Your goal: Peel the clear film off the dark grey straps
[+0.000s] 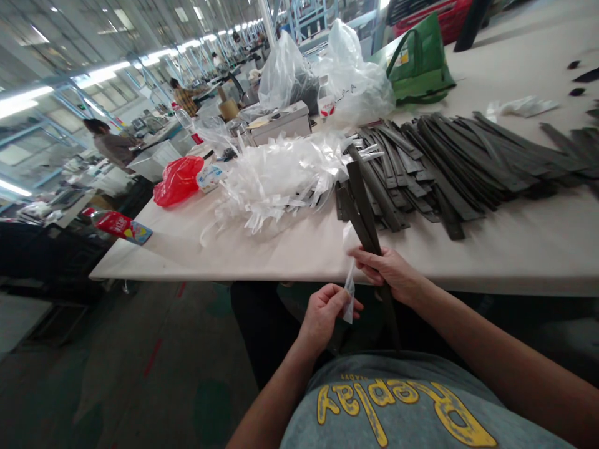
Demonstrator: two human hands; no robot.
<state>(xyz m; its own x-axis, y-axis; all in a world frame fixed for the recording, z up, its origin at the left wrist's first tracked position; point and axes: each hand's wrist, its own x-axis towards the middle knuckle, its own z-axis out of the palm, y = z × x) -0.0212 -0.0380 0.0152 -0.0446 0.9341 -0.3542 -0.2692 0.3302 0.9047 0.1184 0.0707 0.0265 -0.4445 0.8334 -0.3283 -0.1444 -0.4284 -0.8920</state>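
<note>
Wore a gray shirt (407,405) with big yellow letters at the bottom of the frame. Pinched clear film (349,305) in the left hand (327,312), thumb and fingers close together, just below the middle. Held dark strips (360,206) in the right hand (386,271), fingers wrapped around, right of the middle. Kept the strips tilted, tops up, bottoms down toward the shirt. Saw more film just above the right hand, but could not tell one piece from two.

Saw a pale table (187,259) across the middle. Found a heap of clear scraps (285,174) on top, near the middle, and a long strip pile (468,168) to the right. Spotted a red bottle (122,226) at the left and a red bag (178,181) behind. Farther back, saw a box (283,121), a clear bag (283,78), a white bag (358,87) and a green bag (416,68). Far off, at the upper left, saw one person (110,143), another person (183,100) and bright lights (100,76).
</note>
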